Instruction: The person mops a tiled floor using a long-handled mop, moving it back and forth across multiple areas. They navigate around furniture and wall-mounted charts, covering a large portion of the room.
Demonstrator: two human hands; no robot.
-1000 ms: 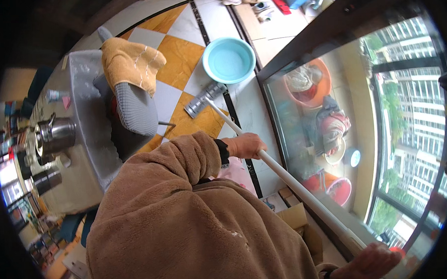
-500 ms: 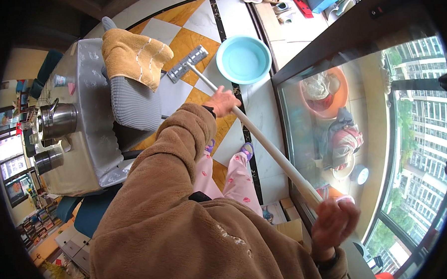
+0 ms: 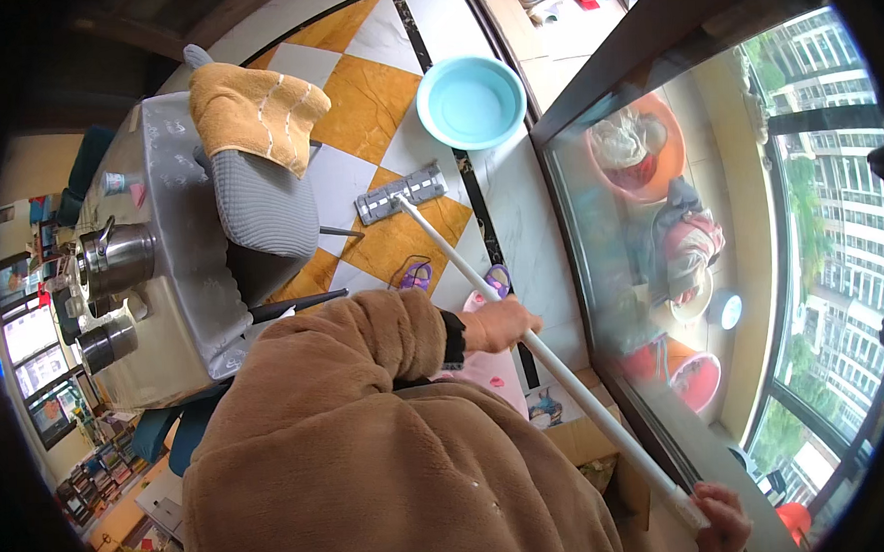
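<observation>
A flat mop [image 3: 591, 406] with a white pole slants from the floor up to the lower right. Its grey rectangular head [image 3: 375, 206] lies on the tiles between the chair and the basin. My left hand [image 3: 501, 326] is closed around the middle of the pole. At the pole's top end, near the lower right edge, my right hand [image 3: 721, 520] has its fingers curled on it. A light blue round basin [image 3: 472, 103] stands on the floor beyond the mop head.
Left of the mop is a grey chair [image 3: 262, 210] with an orange towel [image 3: 257, 116] over its back, beside a cloth-covered table [image 3: 179, 238] with steel pots [image 3: 116, 256]. A glass door [image 3: 598, 240] runs along the right; behind it are an orange tub [image 3: 674, 157] and laundry.
The mop head has come back toward my feet and slightly right, away from beside the basin. Both hands have moved nearer my body and rightward, with my right hand lower at the pole's end.
</observation>
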